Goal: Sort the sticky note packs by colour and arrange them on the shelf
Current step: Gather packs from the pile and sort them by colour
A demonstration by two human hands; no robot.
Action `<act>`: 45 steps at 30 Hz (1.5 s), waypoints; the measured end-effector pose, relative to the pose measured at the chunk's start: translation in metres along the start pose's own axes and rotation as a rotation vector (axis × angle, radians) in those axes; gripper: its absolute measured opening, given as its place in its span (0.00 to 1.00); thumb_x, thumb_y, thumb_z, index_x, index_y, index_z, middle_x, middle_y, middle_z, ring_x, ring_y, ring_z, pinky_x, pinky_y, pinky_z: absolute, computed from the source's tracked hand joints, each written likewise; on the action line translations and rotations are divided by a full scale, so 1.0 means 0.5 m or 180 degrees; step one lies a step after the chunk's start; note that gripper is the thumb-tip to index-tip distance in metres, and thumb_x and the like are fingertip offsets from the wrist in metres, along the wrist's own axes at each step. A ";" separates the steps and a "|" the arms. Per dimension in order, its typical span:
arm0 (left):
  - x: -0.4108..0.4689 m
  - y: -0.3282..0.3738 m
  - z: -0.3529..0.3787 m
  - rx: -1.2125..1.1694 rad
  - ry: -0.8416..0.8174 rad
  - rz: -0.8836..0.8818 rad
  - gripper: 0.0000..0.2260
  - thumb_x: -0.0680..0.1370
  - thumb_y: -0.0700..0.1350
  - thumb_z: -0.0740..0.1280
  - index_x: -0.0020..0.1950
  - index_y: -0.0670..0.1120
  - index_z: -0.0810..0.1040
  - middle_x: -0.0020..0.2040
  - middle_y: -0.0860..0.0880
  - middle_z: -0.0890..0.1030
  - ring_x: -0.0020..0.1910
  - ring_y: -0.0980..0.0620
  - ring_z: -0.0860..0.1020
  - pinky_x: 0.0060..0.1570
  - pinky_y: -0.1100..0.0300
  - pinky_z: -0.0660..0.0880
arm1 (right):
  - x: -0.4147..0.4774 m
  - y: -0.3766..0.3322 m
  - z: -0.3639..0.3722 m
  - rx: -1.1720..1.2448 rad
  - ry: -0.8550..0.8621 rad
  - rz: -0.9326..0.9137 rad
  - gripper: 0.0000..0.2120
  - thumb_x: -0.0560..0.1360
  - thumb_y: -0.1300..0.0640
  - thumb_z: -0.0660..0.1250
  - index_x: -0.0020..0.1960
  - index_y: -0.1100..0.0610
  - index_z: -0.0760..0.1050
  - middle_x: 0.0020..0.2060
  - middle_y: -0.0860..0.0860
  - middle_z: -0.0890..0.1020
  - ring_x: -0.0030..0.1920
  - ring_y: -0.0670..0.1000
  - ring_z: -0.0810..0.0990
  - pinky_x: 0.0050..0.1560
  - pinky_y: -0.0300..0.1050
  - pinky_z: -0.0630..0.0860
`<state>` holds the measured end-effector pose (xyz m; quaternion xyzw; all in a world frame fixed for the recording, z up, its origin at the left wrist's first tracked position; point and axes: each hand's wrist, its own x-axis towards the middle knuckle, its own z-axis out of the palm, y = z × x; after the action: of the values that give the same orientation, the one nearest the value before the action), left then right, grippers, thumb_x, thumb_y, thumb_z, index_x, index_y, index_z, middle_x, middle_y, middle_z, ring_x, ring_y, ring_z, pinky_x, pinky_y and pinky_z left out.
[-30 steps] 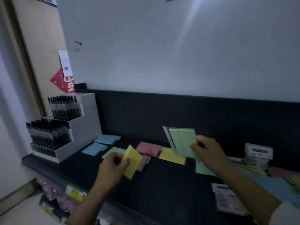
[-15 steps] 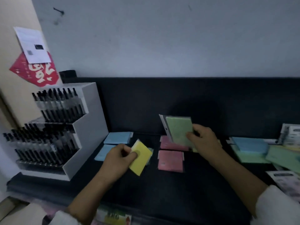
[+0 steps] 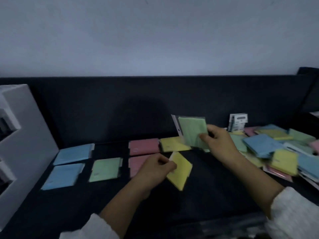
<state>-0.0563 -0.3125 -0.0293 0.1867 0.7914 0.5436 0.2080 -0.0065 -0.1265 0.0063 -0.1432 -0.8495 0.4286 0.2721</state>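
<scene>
Left hand (image 3: 153,171) still pinches yellow pack (image 3: 182,171); right hand (image 3: 220,144) still grips green pack (image 3: 191,130). Neither placed yet, both pending.

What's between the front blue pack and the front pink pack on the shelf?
Head view: one green pack lies flat between the front blue pack and the front pink pack, apart from both.

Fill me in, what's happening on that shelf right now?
A person is mid-sort. The left-hand grip holds a yellow pack, the right-hand grip a green pack, both above the black shelf. Laid-out packs in blue, green, pink and yellow lie grouped at left; a mixed pile waits at right.
</scene>
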 end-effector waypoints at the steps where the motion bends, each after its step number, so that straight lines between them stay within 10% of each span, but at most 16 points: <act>1: 0.002 -0.001 0.019 -0.0043 -0.0137 -0.0038 0.05 0.72 0.47 0.69 0.43 0.46 0.76 0.38 0.50 0.78 0.36 0.54 0.75 0.41 0.58 0.73 | -0.005 0.008 -0.010 -0.0008 0.0040 0.0046 0.08 0.76 0.65 0.63 0.48 0.54 0.77 0.43 0.52 0.81 0.45 0.51 0.78 0.48 0.46 0.74; 8: 0.002 -0.008 0.073 0.0080 -0.0477 -0.0380 0.08 0.73 0.45 0.70 0.45 0.42 0.74 0.44 0.45 0.79 0.39 0.52 0.80 0.35 0.62 0.79 | -0.023 0.044 -0.053 0.0018 0.0070 0.0156 0.08 0.76 0.63 0.63 0.47 0.53 0.78 0.43 0.52 0.82 0.46 0.52 0.80 0.47 0.46 0.75; 20: -0.029 0.006 0.078 0.2614 -0.0784 0.0179 0.18 0.72 0.62 0.64 0.34 0.49 0.70 0.32 0.53 0.72 0.30 0.56 0.70 0.30 0.60 0.65 | -0.024 0.059 -0.048 0.0061 -0.0144 0.0102 0.06 0.76 0.62 0.64 0.48 0.55 0.79 0.43 0.52 0.82 0.46 0.51 0.80 0.48 0.46 0.75; 27: -0.015 -0.005 0.078 0.2141 -0.1083 0.1276 0.19 0.72 0.50 0.71 0.62 0.53 0.75 0.60 0.55 0.70 0.59 0.58 0.70 0.61 0.64 0.67 | -0.021 0.056 -0.046 0.0052 -0.0164 -0.0021 0.07 0.76 0.64 0.64 0.45 0.54 0.78 0.37 0.49 0.79 0.37 0.44 0.75 0.36 0.31 0.69; 32: -0.020 -0.020 0.082 0.2042 -0.0827 0.1449 0.19 0.74 0.51 0.69 0.64 0.50 0.74 0.65 0.55 0.69 0.63 0.59 0.68 0.60 0.70 0.63 | -0.020 0.047 -0.037 0.0089 -0.0262 -0.0091 0.06 0.76 0.63 0.63 0.45 0.56 0.78 0.38 0.51 0.81 0.39 0.48 0.77 0.40 0.42 0.72; 36: -0.023 0.007 0.029 0.0728 0.0239 0.0912 0.13 0.79 0.51 0.59 0.54 0.46 0.80 0.48 0.53 0.80 0.49 0.58 0.77 0.47 0.71 0.71 | -0.013 0.032 -0.009 -0.0126 -0.0374 -0.0410 0.09 0.76 0.65 0.63 0.41 0.55 0.78 0.35 0.54 0.80 0.37 0.50 0.74 0.36 0.40 0.67; 41: -0.040 0.037 -0.053 -0.1719 0.0397 -0.0070 0.19 0.77 0.58 0.59 0.50 0.44 0.79 0.46 0.45 0.84 0.46 0.50 0.83 0.40 0.61 0.79 | -0.028 -0.016 0.056 -0.1691 -0.0438 -0.2167 0.14 0.68 0.66 0.68 0.53 0.56 0.81 0.46 0.52 0.83 0.42 0.52 0.80 0.38 0.38 0.73; 45: -0.058 0.016 -0.101 -0.1947 0.0778 -0.0121 0.16 0.74 0.37 0.68 0.61 0.40 0.74 0.53 0.38 0.80 0.45 0.47 0.82 0.39 0.60 0.80 | -0.038 -0.038 0.130 -0.2256 -0.0430 -0.3002 0.21 0.57 0.62 0.74 0.50 0.56 0.81 0.43 0.52 0.83 0.38 0.53 0.81 0.33 0.41 0.77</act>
<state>-0.0579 -0.3644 -0.0018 0.0341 0.6140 0.7705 0.1681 -0.0293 -0.1890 -0.0163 0.1952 -0.9282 -0.0402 0.3141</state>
